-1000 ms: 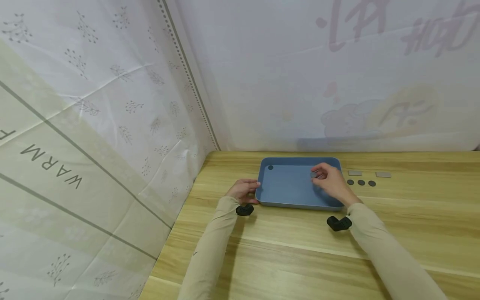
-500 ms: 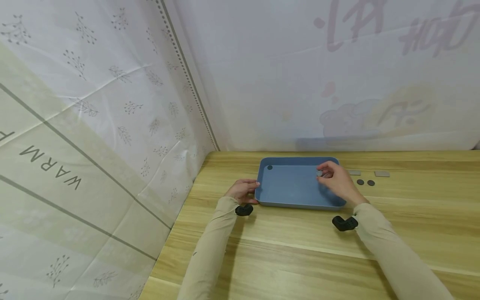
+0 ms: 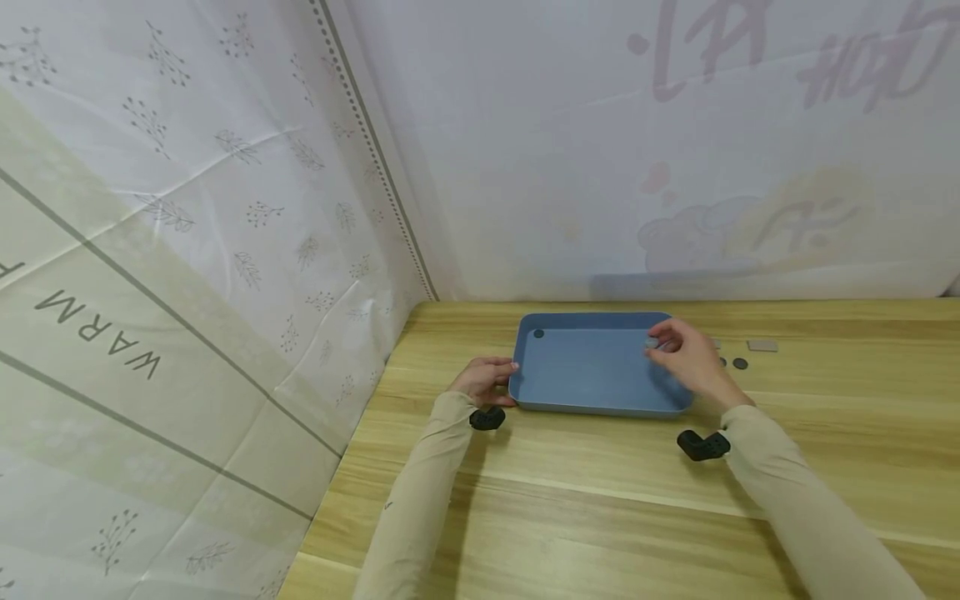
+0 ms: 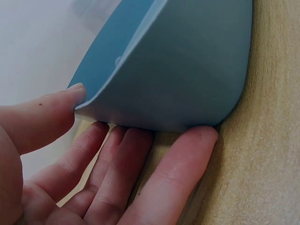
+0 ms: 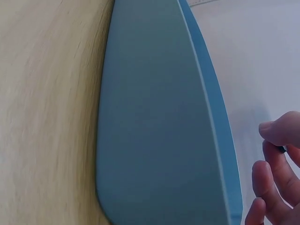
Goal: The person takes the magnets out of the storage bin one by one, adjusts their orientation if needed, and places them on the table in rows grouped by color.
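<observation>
A shallow blue tray (image 3: 600, 411) lies on the wooden table. My left hand (image 3: 482, 381) grips its left end; in the left wrist view the thumb (image 4: 77, 93) hooks over the rim and the other fingers touch the outer wall. Above the right end of the tray, my right hand (image 3: 692, 360) pinches a small grey round disc (image 3: 651, 342) between thumb and fingers. Only a dark sliver of that disc (image 5: 281, 149) shows in the right wrist view. One dark round disc (image 3: 538, 333) rests inside the tray at its far left corner.
Right of the tray lie a dark disc (image 3: 740, 364) and a flat grey rectangular piece (image 3: 762, 346). Another disc and rectangle are partly hidden behind my right hand. A printed cloth (image 3: 510, 167) hangs along the table's back edge, another at its left.
My right hand has moved right across the tray with the pinched disc, now covering part of the row of pieces beside it. The left hand and tray have stayed nearly still.
</observation>
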`<state>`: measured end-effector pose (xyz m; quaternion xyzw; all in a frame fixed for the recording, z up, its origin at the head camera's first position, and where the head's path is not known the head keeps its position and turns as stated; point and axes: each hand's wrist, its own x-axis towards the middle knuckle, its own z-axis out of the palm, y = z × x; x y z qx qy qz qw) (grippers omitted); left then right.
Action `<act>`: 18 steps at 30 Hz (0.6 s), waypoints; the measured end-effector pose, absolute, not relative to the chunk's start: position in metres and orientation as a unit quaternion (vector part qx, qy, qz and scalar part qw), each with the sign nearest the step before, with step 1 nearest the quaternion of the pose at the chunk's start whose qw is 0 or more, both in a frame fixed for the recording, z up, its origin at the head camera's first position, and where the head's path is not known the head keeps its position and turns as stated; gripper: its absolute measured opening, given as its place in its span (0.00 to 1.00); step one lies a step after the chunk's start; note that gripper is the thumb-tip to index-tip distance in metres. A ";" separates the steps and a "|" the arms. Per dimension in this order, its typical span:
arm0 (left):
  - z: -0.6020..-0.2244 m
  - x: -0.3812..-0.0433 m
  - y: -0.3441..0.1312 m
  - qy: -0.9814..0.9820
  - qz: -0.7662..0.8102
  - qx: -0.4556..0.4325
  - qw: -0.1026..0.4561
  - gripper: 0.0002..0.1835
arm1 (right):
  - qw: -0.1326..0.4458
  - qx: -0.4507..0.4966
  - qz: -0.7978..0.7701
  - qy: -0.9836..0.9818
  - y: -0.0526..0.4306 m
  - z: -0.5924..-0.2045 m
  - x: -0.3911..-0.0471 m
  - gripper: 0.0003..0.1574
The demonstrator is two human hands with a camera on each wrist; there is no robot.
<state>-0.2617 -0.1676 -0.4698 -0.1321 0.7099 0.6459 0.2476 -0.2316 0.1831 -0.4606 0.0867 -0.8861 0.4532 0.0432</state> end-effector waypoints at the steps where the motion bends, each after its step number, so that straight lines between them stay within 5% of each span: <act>1: -0.469 -0.261 -0.167 0.709 0.646 -0.133 0.248 0.27 | 0.046 0.085 0.452 -0.887 0.185 -0.461 -0.231 0.19; 18: -0.473 -0.264 -0.169 0.705 0.651 -0.128 0.252 0.27 | 0.079 0.047 0.446 -0.891 0.223 -0.463 -0.221 0.21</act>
